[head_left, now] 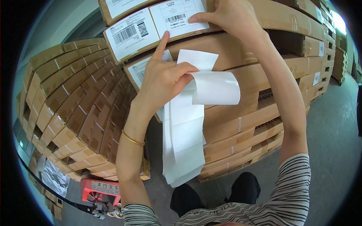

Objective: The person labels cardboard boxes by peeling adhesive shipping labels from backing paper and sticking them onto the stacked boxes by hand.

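Observation:
My left hand (160,79) pinches a long folded strip of white label sheets (184,128) between thumb and fingers. The strip hangs down in front of me, and one loose piece curls out to the right. The left index finger is stretched up to the lower edge of a white printed label (166,22) on a cardboard box end. Across that label's right side lies the thumb of my right hand (237,19); its other fingers are partly cut off by the upper edge. Another barcode label (132,35) sits directly left of it on the same box.
Flat cardboard boxes (226,113) are stacked before me, running off to the right. A second tall stack (75,101) stands at the left across a narrow gap. Near the lower left is a red pallet jack part (100,190). Grey floor (324,150) extends on the right.

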A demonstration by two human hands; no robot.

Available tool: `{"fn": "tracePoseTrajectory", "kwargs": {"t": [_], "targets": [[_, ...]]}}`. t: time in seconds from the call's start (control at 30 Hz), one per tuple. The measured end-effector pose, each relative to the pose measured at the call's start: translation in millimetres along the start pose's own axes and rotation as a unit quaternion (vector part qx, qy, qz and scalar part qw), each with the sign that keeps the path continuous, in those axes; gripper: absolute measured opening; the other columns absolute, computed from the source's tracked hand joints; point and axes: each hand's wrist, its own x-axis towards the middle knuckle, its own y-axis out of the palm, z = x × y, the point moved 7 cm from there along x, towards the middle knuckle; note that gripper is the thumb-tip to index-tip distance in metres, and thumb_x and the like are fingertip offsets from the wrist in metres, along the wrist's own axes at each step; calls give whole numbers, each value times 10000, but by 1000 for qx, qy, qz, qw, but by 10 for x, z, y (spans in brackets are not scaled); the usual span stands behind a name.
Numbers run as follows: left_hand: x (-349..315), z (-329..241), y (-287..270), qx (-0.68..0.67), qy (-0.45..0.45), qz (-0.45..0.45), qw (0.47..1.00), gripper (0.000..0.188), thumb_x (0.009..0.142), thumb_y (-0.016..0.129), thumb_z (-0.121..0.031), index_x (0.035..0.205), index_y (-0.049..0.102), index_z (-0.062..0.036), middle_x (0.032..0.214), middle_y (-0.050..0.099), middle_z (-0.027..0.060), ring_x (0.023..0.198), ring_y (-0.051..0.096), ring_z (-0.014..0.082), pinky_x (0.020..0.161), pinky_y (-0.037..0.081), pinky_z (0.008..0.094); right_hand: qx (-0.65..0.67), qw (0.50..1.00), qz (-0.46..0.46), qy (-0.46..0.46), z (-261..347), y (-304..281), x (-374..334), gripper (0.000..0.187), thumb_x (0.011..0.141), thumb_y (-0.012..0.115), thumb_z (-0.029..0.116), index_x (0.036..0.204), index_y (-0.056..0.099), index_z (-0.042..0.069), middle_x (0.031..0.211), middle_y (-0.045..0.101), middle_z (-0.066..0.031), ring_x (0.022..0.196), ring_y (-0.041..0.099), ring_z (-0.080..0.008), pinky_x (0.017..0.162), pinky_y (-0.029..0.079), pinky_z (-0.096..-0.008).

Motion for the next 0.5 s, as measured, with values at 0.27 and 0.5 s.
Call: {"fn": "tracePoseTrajectory", "kwargs": {"t": [0.27,0.5], "targets": [[284,-98,201,-1,55,51,997,101,687,702,-47,776,682,-91,525,573,101,629,618,251,1166,240,448,150,989,5,8,-227,4,-173,741,653,857,254,1237,430,92,714,550,-63,651,592,-232,603,488,-339],[247,-119,359,91,77,130,984,93,695,731,-96,758,664,-83,537,587,120,733,656,287,1156,259,434,76,989,-10,-126,-113,5,-221,366,673,824,210,919,582,88,754,580,-54,654,593,-226,603,486,-332]]}}
